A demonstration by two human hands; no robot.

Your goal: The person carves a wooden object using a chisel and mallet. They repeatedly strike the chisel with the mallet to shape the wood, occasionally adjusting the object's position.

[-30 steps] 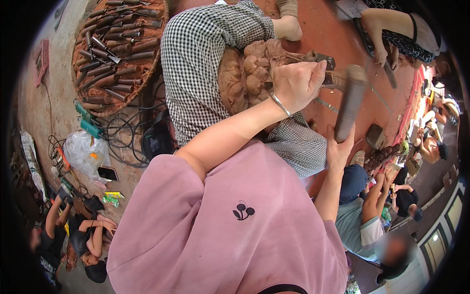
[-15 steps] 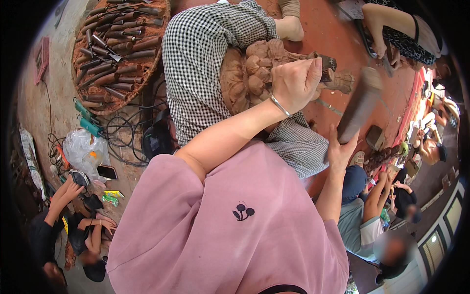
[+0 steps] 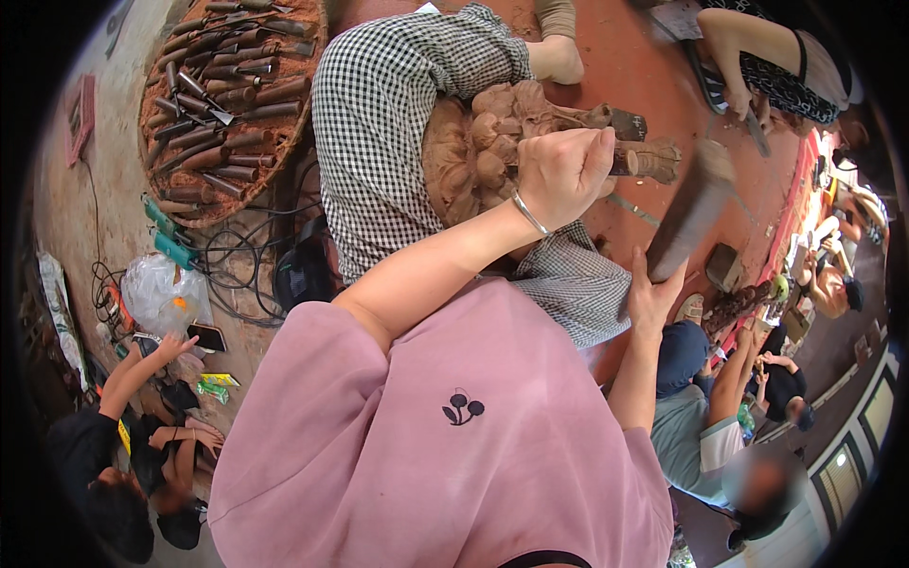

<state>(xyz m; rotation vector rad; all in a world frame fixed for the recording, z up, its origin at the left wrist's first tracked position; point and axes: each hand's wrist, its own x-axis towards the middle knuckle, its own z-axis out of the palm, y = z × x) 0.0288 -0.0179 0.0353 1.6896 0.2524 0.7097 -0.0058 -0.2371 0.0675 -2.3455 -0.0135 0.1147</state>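
My left hand [image 3: 566, 175] is closed in a fist round a carving chisel, whose brown handle end [image 3: 627, 158] sticks out to the right; its blade is hidden behind the hand. Beneath that fist lies a brown wood carving [image 3: 497, 133] with rounded, fruit-like and leafy shapes, resting against my checkered trouser legs [image 3: 379, 142]. My right hand [image 3: 655, 292] grips a dark wooden mallet [image 3: 691, 208], blurred at its upper end. The mallet is raised to the right of the chisel handle, apart from it.
A round basket [image 3: 305, 123] of many chisels [image 3: 218, 104] stands at the far left. Cables [image 3: 241, 270], a plastic bag [image 3: 166, 293] and a phone [image 3: 206, 338] lie on the left floor. Other people sit nearby; one at the upper right holds a blade [image 3: 757, 135].
My left fist has shifted slightly down and left, and more of the chisel handle shows. The mallet has tilted a little lower. At the lower left, another person's hand has moved right towards the phone.
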